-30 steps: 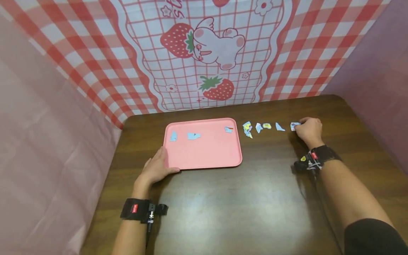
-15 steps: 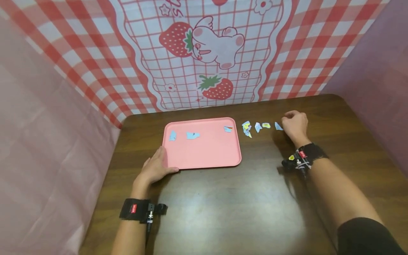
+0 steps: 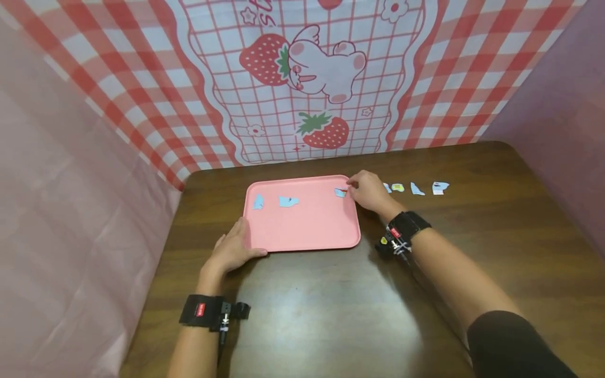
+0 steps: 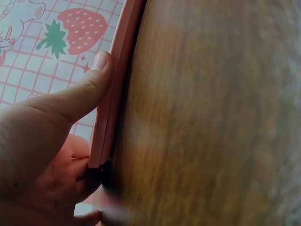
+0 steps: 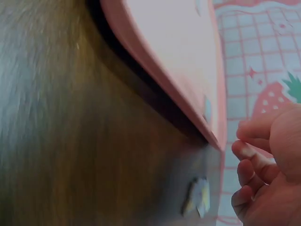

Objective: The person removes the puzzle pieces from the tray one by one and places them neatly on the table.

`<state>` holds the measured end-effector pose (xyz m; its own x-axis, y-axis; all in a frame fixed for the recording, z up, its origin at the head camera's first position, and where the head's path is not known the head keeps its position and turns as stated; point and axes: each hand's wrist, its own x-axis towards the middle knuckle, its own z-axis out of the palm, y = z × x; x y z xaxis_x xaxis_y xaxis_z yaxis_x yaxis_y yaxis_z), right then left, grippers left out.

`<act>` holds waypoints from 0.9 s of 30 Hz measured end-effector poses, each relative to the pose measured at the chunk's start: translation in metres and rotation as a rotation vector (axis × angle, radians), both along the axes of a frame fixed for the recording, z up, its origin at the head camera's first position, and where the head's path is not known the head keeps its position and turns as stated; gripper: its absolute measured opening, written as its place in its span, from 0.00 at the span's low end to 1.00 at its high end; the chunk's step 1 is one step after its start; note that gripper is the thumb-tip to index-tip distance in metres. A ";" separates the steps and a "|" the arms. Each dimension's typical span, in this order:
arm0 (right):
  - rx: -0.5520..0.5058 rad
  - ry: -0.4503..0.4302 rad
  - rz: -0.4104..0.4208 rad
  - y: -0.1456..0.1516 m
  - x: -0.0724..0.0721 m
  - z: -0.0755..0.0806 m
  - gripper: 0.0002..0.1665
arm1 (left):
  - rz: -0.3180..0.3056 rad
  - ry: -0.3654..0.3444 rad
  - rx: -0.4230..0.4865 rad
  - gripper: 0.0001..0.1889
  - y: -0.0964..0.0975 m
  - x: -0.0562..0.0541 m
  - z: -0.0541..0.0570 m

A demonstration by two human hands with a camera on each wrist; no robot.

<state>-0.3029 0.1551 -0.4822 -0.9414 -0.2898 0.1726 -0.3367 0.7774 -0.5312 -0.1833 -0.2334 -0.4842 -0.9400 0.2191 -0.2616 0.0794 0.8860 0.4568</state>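
A pink tray [image 3: 302, 231] lies on the wooden table. My left hand [image 3: 232, 249] rests against its near left corner, thumb along the front rim and fingers along the left side. Three light-blue torn paper pieces are on the tray: one at left [image 3: 257, 202], one in the middle [image 3: 288, 201], and a piece with a red mark [image 3: 339, 192] near the right edge. My right hand [image 3: 368, 190] hovers at the far right corner, beside that marked piece. Its fingers are loosely bent, and the right wrist view shows nothing held between them.
Right of the tray lies a row of paper pieces: a yellow-centred one [image 3: 398, 187], a narrow blue one [image 3: 417, 189] and a blue-and-white one [image 3: 439, 187]. A yellowish scrap [image 5: 200, 195], hidden behind my right hand in the head view, shows in the right wrist view. Strawberry-print cloth [image 3: 326, 131] hangs behind.
My right hand has left the blue-and-white piece at the row's right end and moved left to the tray's far right corner. The left hand and tray stay put.
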 end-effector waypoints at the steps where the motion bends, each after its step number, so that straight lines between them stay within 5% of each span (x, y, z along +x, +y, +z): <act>1: 0.025 -0.005 0.005 -0.004 0.000 -0.002 0.14 | 0.000 -0.003 -0.002 0.63 0.001 0.000 0.000; 8: 0.173 -0.082 -0.024 -0.023 0.001 -0.009 0.15 | 0.007 -0.015 -0.010 0.64 0.001 0.000 0.000; 18: 0.179 -0.080 -0.084 -0.030 -0.002 -0.009 0.14 | 0.004 -0.014 0.004 0.64 0.001 0.001 0.000; 27: -0.018 -0.071 -0.094 -0.029 0.003 -0.004 0.10 | 0.002 -0.006 -0.007 0.63 0.001 0.001 0.001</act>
